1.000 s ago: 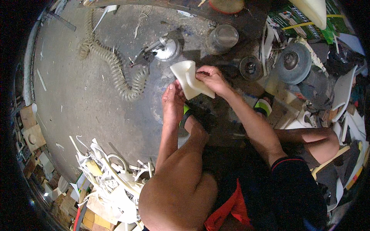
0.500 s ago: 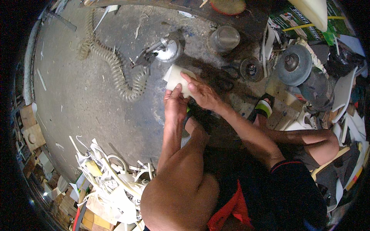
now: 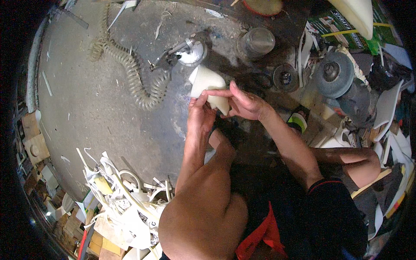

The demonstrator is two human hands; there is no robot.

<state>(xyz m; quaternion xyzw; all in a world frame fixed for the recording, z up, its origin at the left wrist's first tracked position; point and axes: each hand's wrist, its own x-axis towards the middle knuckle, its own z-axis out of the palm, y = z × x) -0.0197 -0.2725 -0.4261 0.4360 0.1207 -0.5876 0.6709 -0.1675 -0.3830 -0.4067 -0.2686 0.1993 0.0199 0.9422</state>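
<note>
A curved piece of cream foam sheet [image 3: 207, 79] is held up over the floor in front of me. My left hand [image 3: 200, 115] is closed on its lower left edge, thumb on the near side. My right hand [image 3: 247, 104] touches the foam from the right, thumb raised and index finger stretched across its surface; the other fingers are partly hidden near its lower corner. Just beyond the foam stands a spray gun [image 3: 175, 56] with a shiny metal cup, next to a coiled clear air hose [image 3: 143, 93].
To the right are a glass jar [image 3: 259, 42], dark-handled scissors [image 3: 262, 80], a round can [image 3: 285, 78] and a bench grinder [image 3: 333, 74]. White offcuts [image 3: 130, 212] are heaped at lower left. Boxes and scraps crowd the right edge.
My right hand has turned and shifted right; its palm no longer lies flat on the foam, and the index finger now points across it. The foam has tilted, showing more curved surface.
</note>
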